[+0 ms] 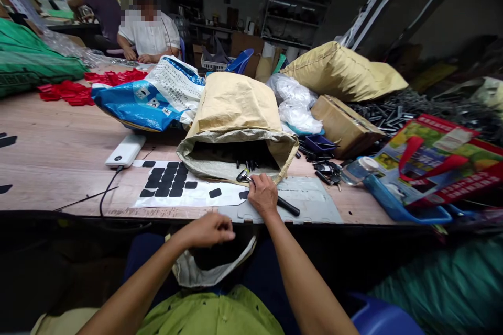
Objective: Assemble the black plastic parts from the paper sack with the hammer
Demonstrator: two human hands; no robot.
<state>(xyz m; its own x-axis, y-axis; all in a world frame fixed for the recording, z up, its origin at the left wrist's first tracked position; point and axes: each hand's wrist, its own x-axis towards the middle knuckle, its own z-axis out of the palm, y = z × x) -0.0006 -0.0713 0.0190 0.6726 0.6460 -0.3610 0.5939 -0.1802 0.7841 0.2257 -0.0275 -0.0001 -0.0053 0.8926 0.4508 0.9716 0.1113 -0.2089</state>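
My right hand [263,193] is closed on a small metal-tipped tool [244,176] at the mouth of a tan sack [238,104] lying on the table. Black pieces show inside the sack's opening. Beneath my right wrist a black rod [288,206] rests on a grey board [310,199]. My left hand [210,229] is held over the table's front edge, above a second open sack [196,272] at my lap. Its fingers are curled together; whether they hold something is hidden. Left of the tan sack, black rounded patches [170,179] stand in rows on a white sheet [200,199].
A white power bank [126,151] with a cable lies left. Behind are a blue-white bag [151,94], red pieces [66,92] and a wooden box [346,123]. At the right are a jar [359,170] and a blue tray [404,207]. Two people sit across the table.
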